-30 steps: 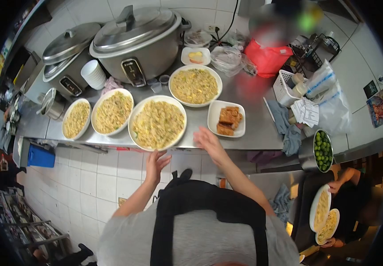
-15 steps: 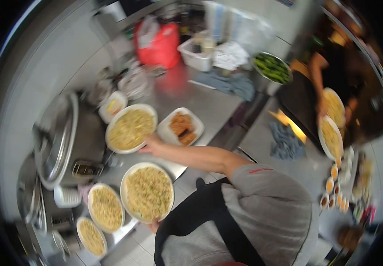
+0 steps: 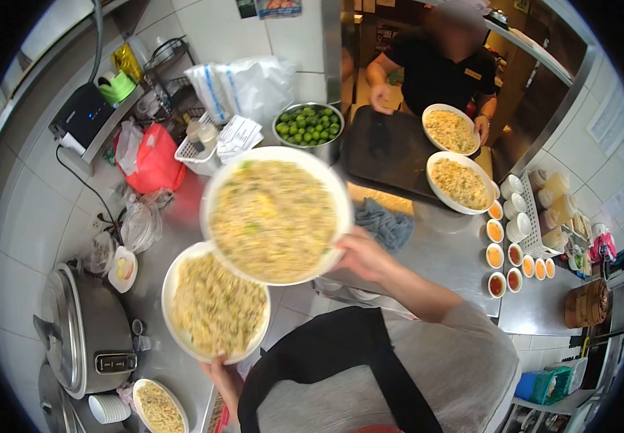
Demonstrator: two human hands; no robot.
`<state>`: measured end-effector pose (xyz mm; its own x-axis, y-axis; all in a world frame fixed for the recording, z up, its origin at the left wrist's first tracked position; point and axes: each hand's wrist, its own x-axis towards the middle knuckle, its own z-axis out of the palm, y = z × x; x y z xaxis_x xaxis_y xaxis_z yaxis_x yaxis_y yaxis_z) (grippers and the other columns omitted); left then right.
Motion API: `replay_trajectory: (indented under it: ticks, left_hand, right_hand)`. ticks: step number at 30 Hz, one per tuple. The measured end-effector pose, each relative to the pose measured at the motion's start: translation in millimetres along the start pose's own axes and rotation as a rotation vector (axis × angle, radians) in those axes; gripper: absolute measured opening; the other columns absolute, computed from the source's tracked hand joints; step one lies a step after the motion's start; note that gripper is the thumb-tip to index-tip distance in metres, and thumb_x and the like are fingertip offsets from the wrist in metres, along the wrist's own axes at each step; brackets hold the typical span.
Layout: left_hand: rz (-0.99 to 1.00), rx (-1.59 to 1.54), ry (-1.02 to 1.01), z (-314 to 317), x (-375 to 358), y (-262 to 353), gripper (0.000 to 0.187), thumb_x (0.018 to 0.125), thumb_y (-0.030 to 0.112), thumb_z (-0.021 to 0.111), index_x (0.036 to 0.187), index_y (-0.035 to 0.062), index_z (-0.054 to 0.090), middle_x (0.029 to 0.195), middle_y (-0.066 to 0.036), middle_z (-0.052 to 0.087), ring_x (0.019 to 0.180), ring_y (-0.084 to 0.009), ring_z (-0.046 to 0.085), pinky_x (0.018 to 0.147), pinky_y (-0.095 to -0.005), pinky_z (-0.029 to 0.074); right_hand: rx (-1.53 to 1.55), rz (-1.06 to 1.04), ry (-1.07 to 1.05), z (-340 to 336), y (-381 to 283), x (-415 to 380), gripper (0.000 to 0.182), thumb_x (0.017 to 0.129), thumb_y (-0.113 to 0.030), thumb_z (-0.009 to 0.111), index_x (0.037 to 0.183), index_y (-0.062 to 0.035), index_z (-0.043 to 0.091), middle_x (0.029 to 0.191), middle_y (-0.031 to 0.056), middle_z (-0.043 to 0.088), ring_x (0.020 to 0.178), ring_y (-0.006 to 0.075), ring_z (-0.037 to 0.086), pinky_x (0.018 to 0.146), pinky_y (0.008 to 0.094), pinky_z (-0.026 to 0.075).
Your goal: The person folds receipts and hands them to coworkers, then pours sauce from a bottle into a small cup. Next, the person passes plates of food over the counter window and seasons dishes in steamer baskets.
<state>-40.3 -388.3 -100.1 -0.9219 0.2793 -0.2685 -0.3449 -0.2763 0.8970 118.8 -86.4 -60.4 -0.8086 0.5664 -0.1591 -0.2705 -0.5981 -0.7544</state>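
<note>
A large white oval plate of fried rice [image 3: 272, 216] is raised in front of the body, with my right hand [image 3: 366, 256] gripping its right rim. Lower and to the left, my left hand [image 3: 223, 379] holds a second plate of fried rice [image 3: 218, 307] by its near edge. The right-hand plate overlaps the upper right part of the left one in view. Across the counter, two more plates of rice, one [image 3: 460, 182] at the tray's right edge and one [image 3: 450, 130] behind it, are near a co-worker's hand [image 3: 481, 130].
A black tray [image 3: 384, 155] lies on the pass, beside a blue-grey cloth [image 3: 384, 225]. Sauce cups [image 3: 494, 231] stand at the right. A bowl of green limes [image 3: 308, 125], a red bag [image 3: 154, 159], a cooker [image 3: 95, 328] and another rice plate [image 3: 160, 406] are around.
The view has turned toward the pass. My right hand has lifted its plate off the left counter and brought it rightward. My left hand's plate is now held up too. The co-worker's plates are set down.
</note>
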Motion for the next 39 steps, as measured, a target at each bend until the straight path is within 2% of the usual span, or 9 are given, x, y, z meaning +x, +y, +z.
replay_trajectory:
  ticks: [4, 8, 10, 18, 22, 26, 34, 37, 39]
  left_hand:
    - [-0.112, 0.01, -0.397, 97, 38, -36, 0.061, 0.068, 0.003, 0.049, 0.127, 0.0049, 0.032, 0.118, -0.016, 0.047, 0.104, -0.0291, 0.053, 0.077, -0.0419, 0.051]
    - [-0.197, 0.086, -0.686, 217, 53, -82, 0.057, 0.071, 0.005, 0.049, 0.126, 0.0067, 0.032, 0.111, -0.013, 0.052, 0.092, -0.0237, 0.06, 0.057, -0.0334, 0.055]
    - [-0.303, 0.132, -0.846, 276, 59, -103, 0.054, 0.074, 0.005, 0.047, 0.126, 0.0069, 0.031, 0.112, -0.014, 0.052, 0.089, -0.0238, 0.061, 0.056, -0.0321, 0.056]
    - [-0.469, 0.179, -0.981, 474, 77, -193, 0.047, 0.079, 0.001, 0.039, 0.124, 0.0049, 0.027, 0.11, -0.022, 0.051, 0.077, -0.0295, 0.064, 0.055, -0.0343, 0.058]
    - [-0.387, 0.207, -0.831, 538, 85, -234, 0.053, 0.078, -0.001, 0.044, 0.124, 0.0059, 0.019, 0.11, -0.024, 0.048, 0.078, -0.0302, 0.063, 0.058, -0.0376, 0.057]
    - [-0.276, 0.204, -0.693, 565, 92, -265, 0.057, 0.077, 0.001, 0.05, 0.122, 0.007, 0.016, 0.113, -0.022, 0.043, 0.086, -0.0294, 0.06, 0.062, -0.0402, 0.057]
    - [-0.317, 0.139, -0.758, 584, 123, -292, 0.075, 0.082, 0.006, 0.051, 0.135, 0.0141, -0.002, 0.122, -0.024, 0.037, 0.096, -0.0318, 0.056, 0.074, -0.039, 0.055]
    - [-0.669, 0.015, -1.031, 569, 139, -266, 0.085, 0.088, 0.034, 0.05, 0.136, 0.0165, -0.019, 0.131, -0.032, 0.023, 0.11, -0.0377, 0.048, 0.08, -0.0431, 0.051]
    - [-0.76, 0.166, -0.954, 552, 147, -238, 0.08, 0.088, 0.05, 0.038, 0.139, 0.0131, -0.011, 0.131, -0.03, 0.027, 0.112, -0.0396, 0.045, 0.084, -0.047, 0.047]
  right_hand:
    - [-0.101, -0.207, 0.286, -74, -42, -91, 0.042, 0.078, -0.005, 0.043, 0.119, 0.0041, 0.04, 0.11, 0.0181, 0.054, 0.092, 0.0269, 0.06, 0.065, 0.0386, 0.056]
    - [0.001, -0.328, 0.463, -121, -55, -153, 0.045, 0.076, -0.006, 0.044, 0.119, 0.0054, 0.038, 0.109, 0.018, 0.055, 0.09, 0.0278, 0.061, 0.064, 0.0379, 0.056]
    - [-0.01, -0.419, 0.563, -138, -62, -176, 0.045, 0.075, -0.006, 0.045, 0.119, 0.0051, 0.038, 0.109, 0.0185, 0.055, 0.087, 0.0282, 0.062, 0.063, 0.0376, 0.057]
    - [0.045, -0.565, 0.74, -163, -73, -211, 0.044, 0.074, -0.005, 0.044, 0.116, 0.0052, 0.039, 0.108, 0.0196, 0.055, 0.088, 0.0306, 0.062, 0.066, 0.0413, 0.057]
    - [0.048, -0.527, 0.765, -172, -71, -207, 0.043, 0.073, -0.005, 0.044, 0.115, 0.005, 0.039, 0.108, 0.0194, 0.054, 0.089, 0.0312, 0.061, 0.066, 0.0417, 0.057]
    - [0.053, -0.465, 0.731, -173, -72, -189, 0.043, 0.073, -0.004, 0.043, 0.115, 0.0049, 0.039, 0.107, 0.0192, 0.055, 0.087, 0.0305, 0.062, 0.068, 0.0429, 0.056]
    - [0.045, -0.269, 0.591, -178, -69, -140, 0.044, 0.074, -0.004, 0.044, 0.116, 0.0086, 0.037, 0.105, 0.0214, 0.055, 0.086, 0.0317, 0.062, 0.067, 0.0416, 0.056]
    - [0.072, -0.229, 0.52, -182, -67, -113, 0.043, 0.077, -0.004, 0.043, 0.116, 0.011, 0.036, 0.106, 0.0229, 0.055, 0.087, 0.032, 0.061, 0.065, 0.0403, 0.056]
    - [0.091, -0.21, 0.463, -185, -66, -91, 0.041, 0.079, -0.005, 0.043, 0.116, 0.0111, 0.035, 0.105, 0.0236, 0.055, 0.086, 0.0326, 0.061, 0.064, 0.0389, 0.057]
